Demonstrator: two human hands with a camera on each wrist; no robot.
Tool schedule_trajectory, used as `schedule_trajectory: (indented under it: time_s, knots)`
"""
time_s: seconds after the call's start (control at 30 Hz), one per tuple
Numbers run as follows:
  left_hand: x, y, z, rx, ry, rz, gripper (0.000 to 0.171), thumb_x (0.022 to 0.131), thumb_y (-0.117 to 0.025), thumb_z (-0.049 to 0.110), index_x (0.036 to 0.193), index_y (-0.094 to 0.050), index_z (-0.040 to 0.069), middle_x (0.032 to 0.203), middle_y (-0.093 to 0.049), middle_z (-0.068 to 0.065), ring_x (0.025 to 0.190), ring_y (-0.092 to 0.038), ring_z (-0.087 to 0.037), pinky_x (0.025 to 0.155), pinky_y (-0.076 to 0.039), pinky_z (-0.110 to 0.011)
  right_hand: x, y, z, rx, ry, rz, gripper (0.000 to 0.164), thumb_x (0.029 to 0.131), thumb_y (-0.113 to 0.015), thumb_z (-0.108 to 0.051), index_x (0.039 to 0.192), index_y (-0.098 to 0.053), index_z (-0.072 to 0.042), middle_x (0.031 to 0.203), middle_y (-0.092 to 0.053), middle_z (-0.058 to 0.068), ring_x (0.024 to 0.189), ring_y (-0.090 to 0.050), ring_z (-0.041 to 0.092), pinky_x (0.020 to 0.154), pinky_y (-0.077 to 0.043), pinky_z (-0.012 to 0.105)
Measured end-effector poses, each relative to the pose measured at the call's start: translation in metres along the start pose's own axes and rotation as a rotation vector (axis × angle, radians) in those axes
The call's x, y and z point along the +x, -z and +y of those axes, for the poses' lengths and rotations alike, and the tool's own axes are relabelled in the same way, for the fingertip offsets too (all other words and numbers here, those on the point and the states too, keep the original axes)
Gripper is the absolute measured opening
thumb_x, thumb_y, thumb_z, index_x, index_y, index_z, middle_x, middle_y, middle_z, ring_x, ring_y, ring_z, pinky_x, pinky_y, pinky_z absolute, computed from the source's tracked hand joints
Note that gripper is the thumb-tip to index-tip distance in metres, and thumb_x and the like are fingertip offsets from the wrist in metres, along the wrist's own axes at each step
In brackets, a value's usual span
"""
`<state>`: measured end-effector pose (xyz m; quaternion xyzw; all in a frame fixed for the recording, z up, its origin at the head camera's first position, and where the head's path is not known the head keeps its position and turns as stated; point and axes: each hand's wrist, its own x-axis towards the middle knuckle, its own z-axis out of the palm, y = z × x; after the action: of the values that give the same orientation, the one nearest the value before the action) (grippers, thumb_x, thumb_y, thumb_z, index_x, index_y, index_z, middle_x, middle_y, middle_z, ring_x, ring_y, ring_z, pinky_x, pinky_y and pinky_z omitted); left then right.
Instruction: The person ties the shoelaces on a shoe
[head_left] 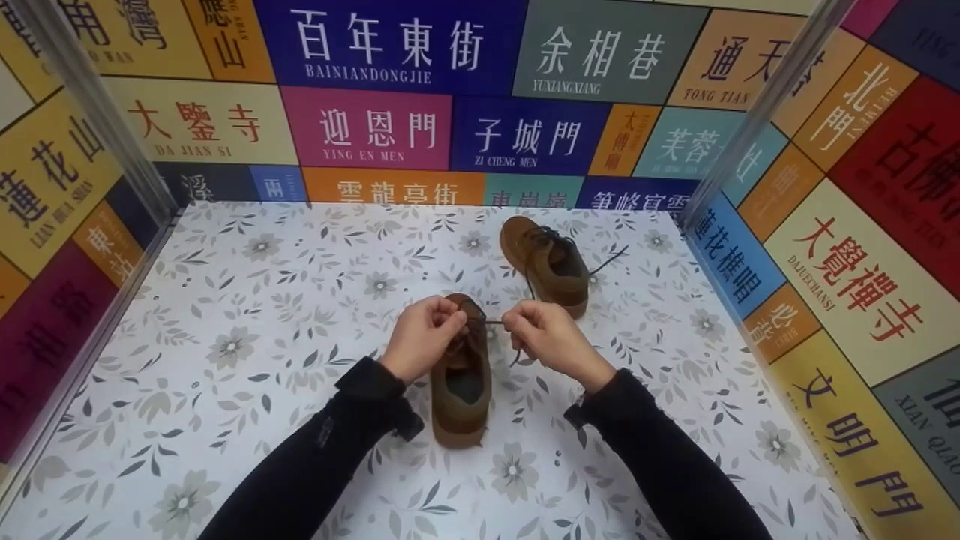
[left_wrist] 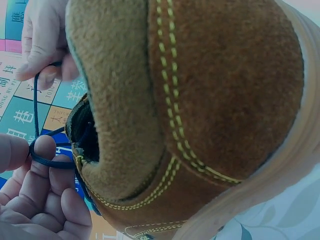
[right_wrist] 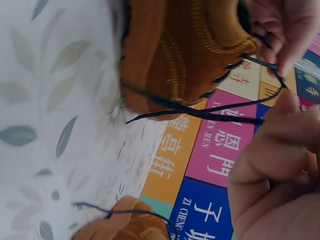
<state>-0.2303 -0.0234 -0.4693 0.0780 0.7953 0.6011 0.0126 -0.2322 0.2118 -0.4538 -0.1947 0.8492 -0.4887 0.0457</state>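
Observation:
A brown suede shoe point(head_left: 459, 427) with yellow stitching stands on the floral surface, its heel facing me. My left hand point(head_left: 424, 337) is over its tongue and pinches a dark shoelace point(left_wrist: 36, 107) between thumb and finger; a loop of lace bends round the fingertip in the left wrist view. To the right of the shoe, my right hand point(head_left: 556, 339) grips another stretch of lace, drawn taut between the two hands. A loose lace end point(right_wrist: 145, 116) hangs past the shoe's side in the right wrist view.
The matching brown shoe point(head_left: 559, 289) lies farther back on the right, its laces undone and trailing. A white floral-print tabletop point(head_left: 300, 420) bears both shoes. Panels with coloured Chinese signs point(head_left: 390, 127) stand at the back and on both sides.

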Motion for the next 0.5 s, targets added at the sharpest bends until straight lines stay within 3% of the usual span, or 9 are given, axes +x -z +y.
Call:
schedule_trajectory:
  time_s: [0.1, 0.2, 0.37, 0.5]
  knots:
    - [0.000, 0.000, 0.000, 0.018, -0.005, 0.009, 0.012, 0.097, -0.067, 0.023, 0.097, -0.068, 0.011, 0.083, -0.073, -0.004, 0.073, -0.065, -0.014, 0.065, -0.050, -0.027, -0.001, 0.003, -0.007, 0.313, -0.092, -0.039, 0.024, 0.102, -0.058, -0.028, 0.090, -0.062, -0.008, 0.067, -0.056, 0.000, 0.050, -0.046, 0.009, 0.047, -0.038, 0.022]
    - [0.000, 0.000, 0.001, 0.028, -0.006, 0.017, 0.013, 0.096, -0.067, 0.023, 0.097, -0.068, 0.011, 0.083, -0.073, -0.003, 0.073, -0.065, -0.014, 0.065, -0.051, -0.027, -0.002, 0.004, -0.013, 0.556, -0.128, -0.060, 0.024, 0.103, -0.057, -0.026, 0.095, -0.058, -0.004, 0.071, -0.052, -0.001, 0.053, -0.043, 0.009, 0.050, -0.036, 0.022]
    - [-0.001, -0.001, 0.003, 0.050, -0.015, 0.027, 0.014, 0.095, -0.068, 0.024, 0.096, -0.069, 0.010, 0.082, -0.070, -0.002, 0.072, -0.063, -0.013, 0.065, -0.051, -0.027, -0.004, 0.002, -0.023, 0.755, -0.152, -0.047, 0.020, 0.103, -0.056, -0.026, 0.099, -0.057, -0.006, 0.072, -0.050, -0.002, 0.053, -0.040, 0.007, 0.050, -0.033, 0.021]
    - [-0.001, -0.001, 0.004, 0.063, -0.025, 0.032, 0.013, 0.095, -0.069, 0.023, 0.097, -0.069, 0.010, 0.083, -0.069, -0.002, 0.072, -0.062, -0.013, 0.066, -0.050, -0.027, -0.005, 0.001, -0.027, 0.848, -0.158, 0.001, 0.018, 0.102, -0.059, -0.027, 0.102, -0.060, -0.009, 0.076, -0.054, 0.000, 0.054, -0.040, 0.008, 0.051, -0.032, 0.022]
